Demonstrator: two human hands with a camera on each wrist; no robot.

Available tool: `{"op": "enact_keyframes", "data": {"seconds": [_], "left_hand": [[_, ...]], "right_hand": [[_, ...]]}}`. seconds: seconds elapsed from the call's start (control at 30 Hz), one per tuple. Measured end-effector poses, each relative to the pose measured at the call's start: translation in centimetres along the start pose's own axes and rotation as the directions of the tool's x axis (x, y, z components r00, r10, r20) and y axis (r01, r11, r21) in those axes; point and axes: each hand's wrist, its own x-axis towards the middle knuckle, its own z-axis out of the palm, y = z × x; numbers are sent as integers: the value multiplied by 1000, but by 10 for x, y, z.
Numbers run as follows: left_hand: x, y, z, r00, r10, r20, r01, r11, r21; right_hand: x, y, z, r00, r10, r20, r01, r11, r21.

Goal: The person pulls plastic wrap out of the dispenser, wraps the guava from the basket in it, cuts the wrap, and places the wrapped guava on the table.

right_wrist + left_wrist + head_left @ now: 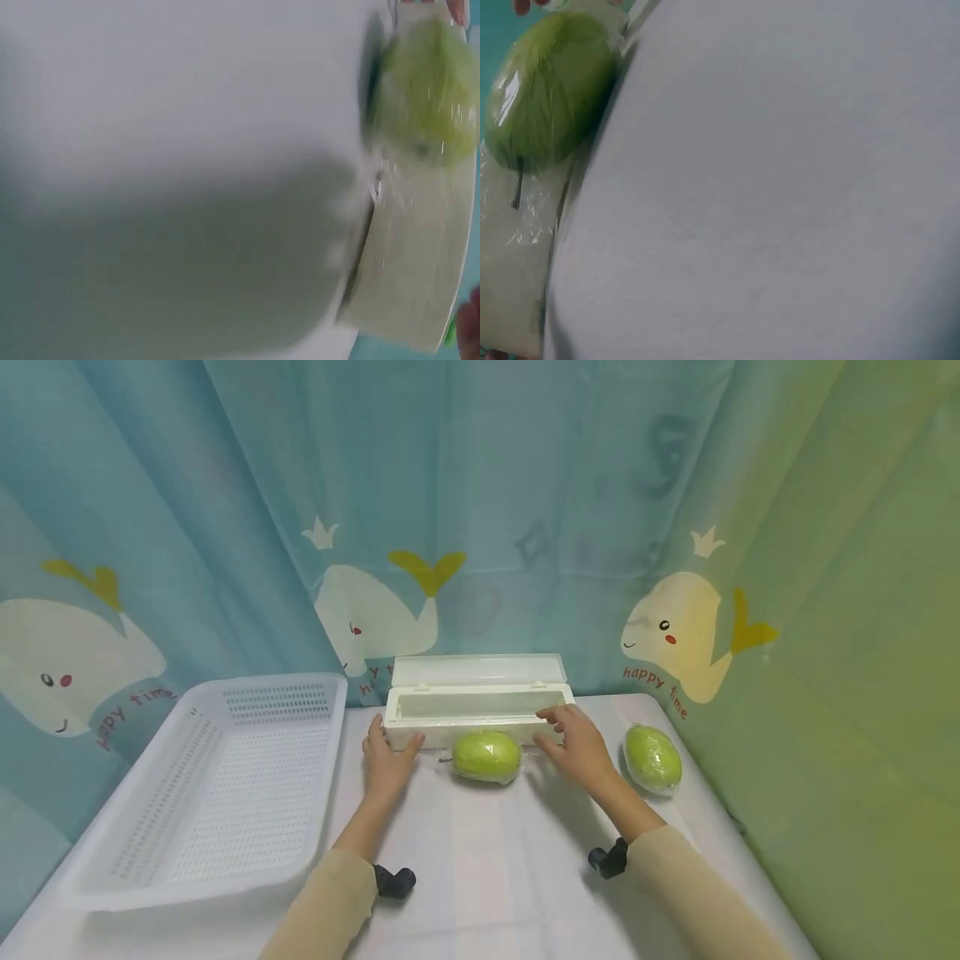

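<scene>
A long white box [480,732], which looks like a cling film dispenser, stands at the back of the table with its lid [480,670] raised. Against its front lies a green pear-like fruit [487,757], wrapped in clear film; its stem shows in the left wrist view. My left hand [387,764] grips the box's left end, thumb on the front, fingers at the side. By the right end, my right hand [581,747] has loosely bent fingers over the box, and the right wrist view shows fingertips [469,322] apart from it.
A white slatted basket [322,785] stands on the left of the table. At the right lies another green fruit [652,760], also wrapped in film. A blue curtain [510,485] with whale prints hangs behind the table, and green cloth [862,735] hangs along the right.
</scene>
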Motion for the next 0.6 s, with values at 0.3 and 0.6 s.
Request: {"op": "enact_keyframes", "data": {"seconds": [0.3,0.6], "left_hand": [[11,-5,-5,1000,2,7,-3,998,57],[16,-9,-4,996,86,1,-86,990,110]], "right_hand": [[13,35,-20,998,45,-47,-53,982,-180],[25,37,-26,997,73,18,-67,975,-214]]}}
